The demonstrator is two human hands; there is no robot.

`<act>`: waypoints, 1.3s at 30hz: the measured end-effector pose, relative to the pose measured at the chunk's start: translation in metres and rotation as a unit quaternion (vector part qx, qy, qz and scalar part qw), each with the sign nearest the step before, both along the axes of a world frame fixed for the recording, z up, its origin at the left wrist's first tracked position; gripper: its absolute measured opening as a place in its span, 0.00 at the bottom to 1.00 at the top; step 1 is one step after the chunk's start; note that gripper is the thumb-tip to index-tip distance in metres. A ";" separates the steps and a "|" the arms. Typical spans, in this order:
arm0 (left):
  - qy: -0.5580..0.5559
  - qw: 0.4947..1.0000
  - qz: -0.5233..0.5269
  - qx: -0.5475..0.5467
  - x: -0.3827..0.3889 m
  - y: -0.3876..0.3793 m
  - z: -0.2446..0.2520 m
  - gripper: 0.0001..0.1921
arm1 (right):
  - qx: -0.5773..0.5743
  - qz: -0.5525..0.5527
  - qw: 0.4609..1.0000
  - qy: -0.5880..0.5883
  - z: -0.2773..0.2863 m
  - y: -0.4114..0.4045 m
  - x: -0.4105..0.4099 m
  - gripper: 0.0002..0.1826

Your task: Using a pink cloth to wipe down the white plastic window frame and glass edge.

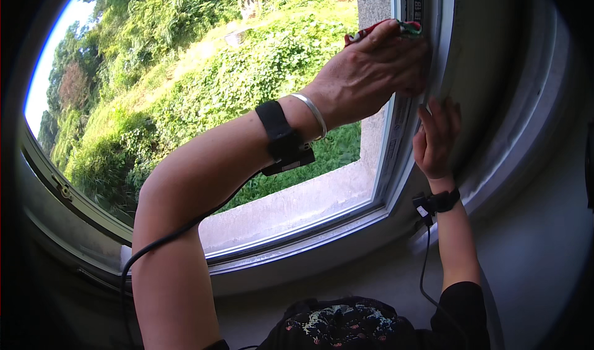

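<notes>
My left hand [371,67] reaches across the window opening and presses a red, green and white cloth [409,27] against the right side of the window frame [394,136]. Only the cloth's edges show past the fingers. Just below it, my right hand [438,134] rests with its fingers spread on the wall side of the same frame and holds nothing. A silver bangle [314,111] and a black strap with a small device [284,134] circle the left wrist. Another black strap [445,201] is on the right wrist.
Green bushes [274,67] stand outside. A pale concrete sill [297,211] runs beyond the metal bottom rail. At the lower left, a latch fitting [62,188] sits on the frame. Black cables [174,234] hang along both arms.
</notes>
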State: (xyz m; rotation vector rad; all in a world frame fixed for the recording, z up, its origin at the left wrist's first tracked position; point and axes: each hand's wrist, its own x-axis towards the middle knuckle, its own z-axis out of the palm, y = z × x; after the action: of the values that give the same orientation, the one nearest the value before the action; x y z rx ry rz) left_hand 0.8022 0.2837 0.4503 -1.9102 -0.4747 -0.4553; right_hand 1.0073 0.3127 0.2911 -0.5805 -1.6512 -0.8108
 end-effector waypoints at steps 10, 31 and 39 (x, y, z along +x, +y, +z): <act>0.178 0.962 0.090 -0.189 -0.040 -0.031 -0.182 0.17 | -0.018 -0.022 1.000 -0.001 0.000 0.000 0.000 0.23; -0.075 0.983 -0.016 0.168 -0.188 -0.105 0.165 0.17 | -0.024 0.034 0.998 -0.048 0.060 -0.046 -0.056 0.23; -0.176 0.949 0.105 0.240 -0.283 -0.171 0.189 0.22 | 0.037 0.069 0.995 -0.066 0.128 -0.043 -0.132 0.25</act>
State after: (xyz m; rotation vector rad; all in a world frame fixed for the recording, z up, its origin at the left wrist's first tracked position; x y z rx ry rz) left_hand 0.5195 0.1129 0.6394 -1.2966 -0.7203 -0.7048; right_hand 0.8750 0.2696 0.4194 -0.3630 -1.7530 -0.8186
